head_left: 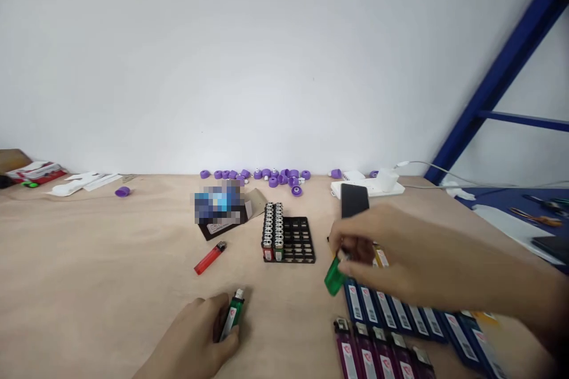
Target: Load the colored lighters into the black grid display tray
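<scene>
My left hand point(195, 343) rests low on the wooden table point(89, 272), fingers closed round a green lighter point(233, 311) with its metal top pointing away. My right hand point(391, 249) reaches in from the right and pinches a second green lighter point(334, 276) by its top, lifted just above a row of blue lighters point(400, 311). A row of purple lighters point(382, 355) lies in front of those. A black grid tray point(297, 240) in the middle holds two columns of lighters point(272, 231) on its left side. A red lighter point(210, 258) lies loose on the table.
Several purple caps point(267, 175) line the wall edge, with one more point(122, 191) at the left. A black card packet point(222, 213), a dark phone point(354, 200), a white charger block point(368, 186) and papers point(80, 182) lie at the back. A blue metal frame point(502, 71) stands at the right.
</scene>
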`<state>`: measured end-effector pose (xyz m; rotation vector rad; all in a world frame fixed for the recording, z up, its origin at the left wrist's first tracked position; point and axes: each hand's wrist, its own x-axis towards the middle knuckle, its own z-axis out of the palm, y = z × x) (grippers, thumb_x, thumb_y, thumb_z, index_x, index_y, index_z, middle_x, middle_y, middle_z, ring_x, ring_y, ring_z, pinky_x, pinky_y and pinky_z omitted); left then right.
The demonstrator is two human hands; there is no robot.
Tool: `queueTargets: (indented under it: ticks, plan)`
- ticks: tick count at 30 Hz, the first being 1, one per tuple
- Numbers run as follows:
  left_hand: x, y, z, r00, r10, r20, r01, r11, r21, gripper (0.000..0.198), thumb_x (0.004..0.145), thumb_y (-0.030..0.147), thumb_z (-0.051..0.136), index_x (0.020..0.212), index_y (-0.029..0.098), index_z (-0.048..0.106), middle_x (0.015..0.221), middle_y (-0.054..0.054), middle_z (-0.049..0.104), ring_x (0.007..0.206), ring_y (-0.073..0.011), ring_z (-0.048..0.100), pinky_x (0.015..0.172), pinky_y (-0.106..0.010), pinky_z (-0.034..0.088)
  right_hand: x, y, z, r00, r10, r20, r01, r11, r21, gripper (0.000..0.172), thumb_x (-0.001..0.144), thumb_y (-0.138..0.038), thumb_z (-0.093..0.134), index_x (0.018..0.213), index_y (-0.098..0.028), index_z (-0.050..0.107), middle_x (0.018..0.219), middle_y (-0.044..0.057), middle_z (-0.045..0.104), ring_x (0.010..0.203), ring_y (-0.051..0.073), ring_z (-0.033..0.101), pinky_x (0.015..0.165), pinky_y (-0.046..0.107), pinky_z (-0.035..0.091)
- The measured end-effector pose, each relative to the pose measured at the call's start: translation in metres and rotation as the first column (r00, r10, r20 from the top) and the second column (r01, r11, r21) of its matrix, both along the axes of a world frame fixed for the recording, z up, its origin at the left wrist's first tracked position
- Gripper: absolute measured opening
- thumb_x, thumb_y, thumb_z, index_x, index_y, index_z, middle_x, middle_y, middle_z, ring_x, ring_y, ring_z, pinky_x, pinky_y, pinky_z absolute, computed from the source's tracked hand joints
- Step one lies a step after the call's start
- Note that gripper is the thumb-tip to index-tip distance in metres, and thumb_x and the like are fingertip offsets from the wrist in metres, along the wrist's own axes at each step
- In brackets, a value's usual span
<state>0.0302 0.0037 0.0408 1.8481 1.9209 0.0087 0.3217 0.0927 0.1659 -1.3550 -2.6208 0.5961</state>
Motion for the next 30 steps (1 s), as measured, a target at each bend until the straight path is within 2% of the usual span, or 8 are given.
queueTargets:
  ticks: [3,7,12,16,20,22,25,30]
  plan:
    - [-0.005,0.001,-0.006,0.995,-0.004,-0.1,0.009,0.999,0.043,0.017,0.083,0.036,0.045,0.079,0.023,0.055,0.077,-0.007,0.069,0.076,-0.0294,0.065,0.062,-0.034,0.036,-0.019,-0.019,-0.047,0.998,0.015,-0.069,-0.029,0.979,-0.202,0.023,0.085,-0.032,0.058,0.065,-0.021,0.057,0.057,-0.003,0.054,0.051,0.012,0.046,0.048,0.027,0.027]
    - [-0.022,0.002,-0.012,0.988,0.032,-0.152,-0.015,0.993,0.115,0.019,0.088,0.039,0.042,0.079,0.023,0.051,0.075,-0.008,0.069,0.075,-0.0294,0.066,0.061,-0.033,0.034,-0.066,-0.023,-0.108,0.967,-0.042,-0.25,-0.042,0.945,-0.324,0.042,0.08,-0.029,0.062,0.048,-0.019,0.036,0.046,-0.006,0.032,0.049,0.01,0.034,0.049,0.029,0.02]
    - [-0.041,0.001,-0.013,0.993,0.054,-0.106,-0.034,0.983,0.183,0.025,0.094,0.044,0.038,0.08,0.025,0.044,0.07,-0.004,0.065,0.068,-0.0253,0.065,0.058,-0.03,0.032,-0.125,-0.017,-0.151,0.943,-0.141,-0.301,-0.029,0.868,-0.496,0.046,0.085,-0.036,0.063,0.049,-0.02,0.038,0.044,-0.006,0.037,0.044,0.01,0.04,0.045,0.025,0.024]
    - [-0.053,0.002,-0.012,0.992,0.109,-0.062,-0.091,0.966,0.242,0.026,0.095,0.046,0.038,0.084,0.024,0.046,0.062,0.0,0.062,0.063,-0.0221,0.064,0.057,-0.029,0.034,-0.152,-0.012,-0.158,0.893,-0.326,-0.309,0.011,0.704,-0.71,0.037,0.096,-0.038,0.051,0.064,-0.019,0.048,0.053,0.0,0.057,0.045,0.013,0.057,0.041,0.021,0.04]
    - [-0.066,0.023,-0.009,0.983,0.167,-0.071,-0.136,0.939,0.317,0.027,0.095,0.046,0.04,0.093,0.022,0.05,0.065,-0.002,0.064,0.063,-0.0228,0.063,0.056,-0.029,0.032,-0.151,-0.013,-0.15,0.783,-0.473,-0.404,-0.067,0.582,-0.811,0.026,0.097,-0.039,0.052,0.084,-0.017,0.053,0.089,0.007,0.069,0.08,0.013,0.071,0.068,0.021,0.055]
    - [-0.071,0.038,-0.009,0.988,0.134,-0.076,-0.104,0.946,0.308,0.025,0.092,0.046,0.046,0.089,0.022,0.052,0.068,-0.004,0.066,0.066,-0.0234,0.064,0.056,-0.029,0.031,-0.142,-0.018,-0.146,0.743,-0.497,-0.448,-0.123,0.556,-0.822,0.028,0.089,-0.043,0.064,0.089,-0.017,0.055,0.101,0.009,0.069,0.093,0.015,0.071,0.079,0.023,0.054]
    - [-0.076,0.052,-0.009,0.993,0.079,-0.083,-0.052,0.959,0.279,0.021,0.091,0.04,0.046,0.084,0.021,0.053,0.072,-0.006,0.067,0.07,-0.0249,0.065,0.057,-0.029,0.032,-0.117,-0.034,-0.145,0.735,-0.512,-0.445,-0.15,0.518,-0.842,0.048,0.074,-0.055,0.075,0.095,-0.017,0.056,0.093,0.01,0.07,0.086,0.02,0.071,0.074,0.028,0.054]
    - [-0.089,0.041,-0.009,0.999,0.011,-0.052,0.0,0.98,0.197,0.032,0.093,0.029,0.032,0.064,0.023,0.046,0.07,-0.007,0.067,0.066,-0.0229,0.064,0.059,-0.03,0.037,-0.044,-0.073,-0.156,0.806,-0.465,-0.366,-0.07,0.538,-0.84,0.063,0.068,-0.075,0.069,0.107,-0.026,0.067,0.078,0.003,0.066,0.071,0.019,0.063,0.069,0.03,0.046]
